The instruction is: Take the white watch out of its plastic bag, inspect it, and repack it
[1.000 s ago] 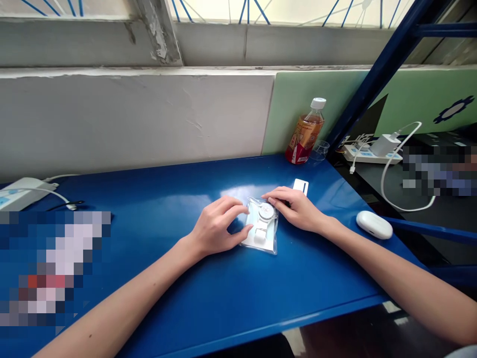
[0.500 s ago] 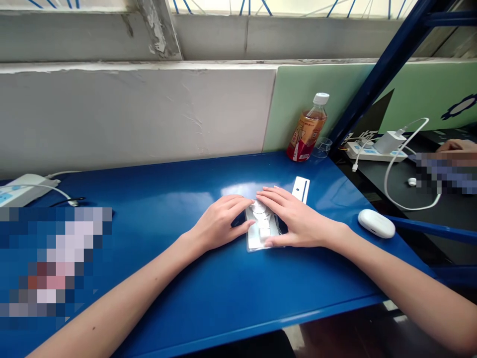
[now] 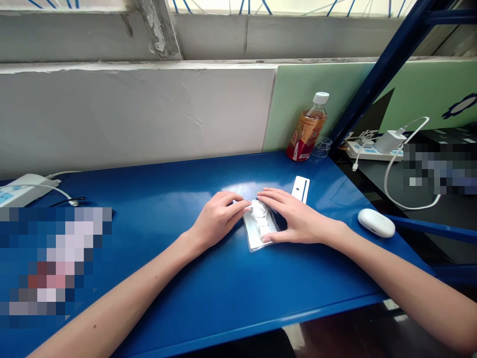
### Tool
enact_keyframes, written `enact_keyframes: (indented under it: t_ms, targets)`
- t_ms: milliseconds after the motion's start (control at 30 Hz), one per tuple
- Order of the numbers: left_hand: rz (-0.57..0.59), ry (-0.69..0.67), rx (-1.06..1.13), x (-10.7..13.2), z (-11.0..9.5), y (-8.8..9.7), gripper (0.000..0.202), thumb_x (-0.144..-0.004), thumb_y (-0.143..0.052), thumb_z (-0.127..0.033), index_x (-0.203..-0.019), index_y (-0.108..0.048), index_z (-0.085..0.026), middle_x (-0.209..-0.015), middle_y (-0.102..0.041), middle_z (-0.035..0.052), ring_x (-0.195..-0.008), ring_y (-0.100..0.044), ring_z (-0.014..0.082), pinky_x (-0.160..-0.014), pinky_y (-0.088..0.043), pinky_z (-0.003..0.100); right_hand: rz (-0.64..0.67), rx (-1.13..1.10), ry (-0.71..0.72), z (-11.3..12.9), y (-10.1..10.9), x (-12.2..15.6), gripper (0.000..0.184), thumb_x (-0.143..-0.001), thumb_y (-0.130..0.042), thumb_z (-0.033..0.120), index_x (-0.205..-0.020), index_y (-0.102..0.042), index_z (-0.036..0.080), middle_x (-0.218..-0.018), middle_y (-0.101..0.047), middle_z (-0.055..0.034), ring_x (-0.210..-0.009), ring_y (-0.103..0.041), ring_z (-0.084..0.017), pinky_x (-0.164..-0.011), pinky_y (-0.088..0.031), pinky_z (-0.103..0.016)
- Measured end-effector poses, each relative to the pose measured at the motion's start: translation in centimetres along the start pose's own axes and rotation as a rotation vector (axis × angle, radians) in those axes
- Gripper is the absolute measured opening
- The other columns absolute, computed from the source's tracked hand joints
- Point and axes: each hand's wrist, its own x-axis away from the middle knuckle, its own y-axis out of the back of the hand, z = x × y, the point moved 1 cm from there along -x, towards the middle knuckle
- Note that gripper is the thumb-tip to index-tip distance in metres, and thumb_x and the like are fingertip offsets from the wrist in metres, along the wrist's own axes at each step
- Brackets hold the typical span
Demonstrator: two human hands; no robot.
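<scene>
A flat clear plastic packet (image 3: 257, 239) with a white backing lies on the blue desk between my hands. On it rests a white item with a round upper part and a narrow lower part (image 3: 261, 214); it looks like a coiled cable, but I cannot be sure. My left hand (image 3: 219, 219) pinches the packet's upper left edge between thumb and fingers. Across the right side spans my right hand (image 3: 292, 214), thumb at the lower end and fingertips at the top, holding the white item against the packet. Behind my right hand lies a white slotted strip (image 3: 300, 189).
A drink bottle (image 3: 308, 129) stands at the back beside a small clear plastic piece (image 3: 322, 147). A white earbud case (image 3: 376, 223) sits near the right edge. Power strips (image 3: 28, 189) with cables are at both sides. A blue metal post (image 3: 380, 74) rises at right.
My left thumb has moved up against the fingers at the packet's edge. The packet has turned slightly. Another person's hand at the far right no longer shows.
</scene>
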Motion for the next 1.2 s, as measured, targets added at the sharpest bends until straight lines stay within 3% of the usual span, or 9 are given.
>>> enact_keyframes:
  t_ms: [133,233,433,667,900,1000,1100,1200]
  targets:
    - [-0.159,0.019,-0.048,0.2,0.0,0.3,0.017,-0.098,-0.051,-0.02,-0.1,-0.068,-0.018,-0.097,-0.071,0.0084,-0.089,-0.064,0.02,-0.081,-0.054,0.035,-0.024,0.038,-0.021,-0.4,0.2,-0.1,0.089,-0.079,-0.065,0.067,-0.145,-0.045,0.01,-0.145,-0.05,-0.0239,-0.137,-0.045,-0.039,-0.109,-0.043,-0.057]
    - [-0.194,0.044,-0.053,0.3,0.0,0.5,0.015,-0.096,-0.053,-0.019,-0.1,-0.068,-0.019,-0.096,-0.071,0.0075,-0.088,-0.065,0.0196,-0.08,-0.054,0.034,-0.046,0.05,-0.051,-1.0,0.5,-0.1,0.088,-0.078,-0.065,0.067,-0.143,-0.047,0.01,-0.144,-0.051,-0.0242,-0.135,-0.046,-0.04,-0.108,-0.044,-0.057]
    - [-0.148,-0.021,-0.071,0.4,0.2,0.2,0.015,-0.089,-0.056,-0.012,-0.094,-0.069,-0.019,-0.093,-0.073,0.0069,-0.089,-0.066,0.0206,-0.081,-0.054,0.036,-0.056,0.047,-0.107,-2.2,0.8,0.0,0.087,-0.078,-0.065,0.068,-0.143,-0.048,0.012,-0.145,-0.05,-0.0227,-0.135,-0.045,-0.039,-0.109,-0.044,-0.057]
    - [0.064,0.051,-0.028,0.2,-0.4,0.4,0.019,-0.079,-0.058,-0.011,-0.091,-0.07,-0.019,-0.095,-0.074,0.0058,-0.089,-0.065,0.0227,-0.079,-0.051,0.038,-0.026,0.021,-0.142,-2.3,0.8,0.0,0.089,-0.079,-0.063,0.069,-0.145,-0.046,0.012,-0.147,-0.048,-0.0214,-0.136,-0.045,-0.037,-0.11,-0.043,-0.054]
    - [0.004,0.091,-0.024,0.0,-0.9,0.7,0.015,-0.085,-0.059,-0.024,-0.093,-0.069,-0.017,-0.097,-0.073,0.0094,-0.092,-0.066,0.0244,-0.083,-0.053,0.04,-0.006,0.026,-0.14,-2.0,0.8,-0.1,0.092,-0.08,-0.061,0.07,-0.147,-0.042,0.01,-0.15,-0.045,-0.0225,-0.138,-0.043,-0.037,-0.112,-0.041,-0.054]
    - [0.049,0.113,-0.03,-0.1,-0.9,0.8,0.043,-0.082,-0.066,-0.04,-0.115,-0.064,-0.013,-0.118,-0.067,0.0162,-0.109,-0.063,0.0308,-0.092,-0.052,0.045,-0.007,0.031,-0.123,-2.0,0.5,-0.2,0.09,-0.082,-0.06,0.068,-0.148,-0.04,0.011,-0.15,-0.044,-0.0228,-0.139,-0.042,-0.037,-0.112,-0.04,-0.055]
    - [0.17,0.12,-0.012,-0.3,-0.7,0.8,0.082,-0.078,-0.068,-0.058,-0.14,-0.046,-0.009,-0.142,-0.052,0.0225,-0.131,-0.049,0.0371,-0.106,-0.044,0.051,-0.004,0.026,-0.1,-2.1,0.3,-0.2,0.087,-0.085,-0.058,0.066,-0.149,-0.039,0.01,-0.15,-0.043,-0.0232,-0.139,-0.042,-0.036,-0.113,-0.039,-0.054]
    - [0.279,0.122,0.024,-0.3,-0.5,0.7,0.096,-0.076,-0.067,-0.066,-0.147,-0.037,-0.009,-0.15,-0.043,0.0232,-0.139,-0.04,0.0386,-0.112,-0.039,0.053,-0.003,0.013,-0.079,-2.1,0.4,-0.2,0.083,-0.087,-0.058,0.063,-0.149,-0.038,0.013,-0.151,-0.043,-0.0219,-0.14,-0.04,-0.036,-0.112,-0.039,-0.055]
